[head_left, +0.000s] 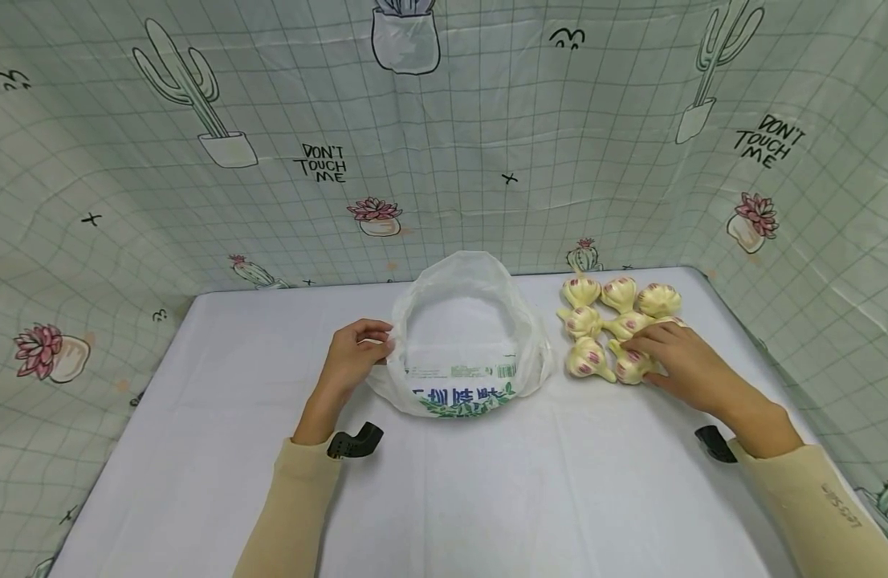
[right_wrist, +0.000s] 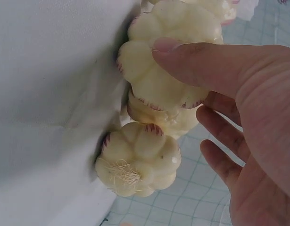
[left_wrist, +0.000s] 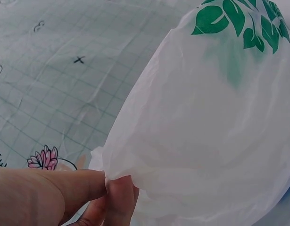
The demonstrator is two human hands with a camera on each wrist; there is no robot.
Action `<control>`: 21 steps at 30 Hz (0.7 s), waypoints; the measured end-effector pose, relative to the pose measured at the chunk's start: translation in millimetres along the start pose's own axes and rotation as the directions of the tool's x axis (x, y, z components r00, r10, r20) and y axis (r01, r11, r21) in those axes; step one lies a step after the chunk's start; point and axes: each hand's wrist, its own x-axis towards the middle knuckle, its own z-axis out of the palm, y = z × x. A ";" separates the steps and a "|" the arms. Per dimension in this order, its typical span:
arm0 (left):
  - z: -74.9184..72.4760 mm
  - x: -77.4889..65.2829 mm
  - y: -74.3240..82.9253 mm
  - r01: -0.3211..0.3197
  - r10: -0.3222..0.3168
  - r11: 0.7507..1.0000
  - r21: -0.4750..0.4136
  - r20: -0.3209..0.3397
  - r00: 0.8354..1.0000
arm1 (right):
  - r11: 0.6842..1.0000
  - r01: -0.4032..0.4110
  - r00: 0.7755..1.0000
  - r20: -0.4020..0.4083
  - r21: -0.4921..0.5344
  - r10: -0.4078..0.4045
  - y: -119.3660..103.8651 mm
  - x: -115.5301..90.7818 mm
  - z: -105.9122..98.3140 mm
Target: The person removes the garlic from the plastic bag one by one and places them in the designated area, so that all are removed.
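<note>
A white plastic bag with green leaf print and blue lettering stands open-mouthed on the table. My left hand pinches its left rim between thumb and fingers; the left wrist view shows the film bunched at the fingertips. On the right, my right hand grips a pale garlic bulb with purple streaks, at the front of the group. In the right wrist view the thumb lies across that garlic bulb, and the far side of the bulb is hidden. Another garlic bulb with a tuft of roots sits close by.
Several more garlic bulbs lie close together at the back right of the white table. A patterned cloth with cactus drawings hangs behind the table and along both sides.
</note>
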 end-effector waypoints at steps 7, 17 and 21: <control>-0.8 -1.9 1.5 -0.010 0.010 1.000 0.008 0.003 1.000 | 1.000 -0.004 1.000 -0.013 0.015 0.005 -0.5 -0.2 0.1; -14.9 -10.3 -0.7 -0.038 0.037 0.999 0.033 0.017 0.999 | 1.000 -0.012 0.998 -0.059 0.027 0.013 -1.4 -3.6 -4.4; -25.4 -14.8 -6.9 -0.035 0.035 0.998 0.043 0.010 0.999 | 0.999 -0.032 0.997 -0.063 0.042 0.034 -2.9 -5.7 -9.0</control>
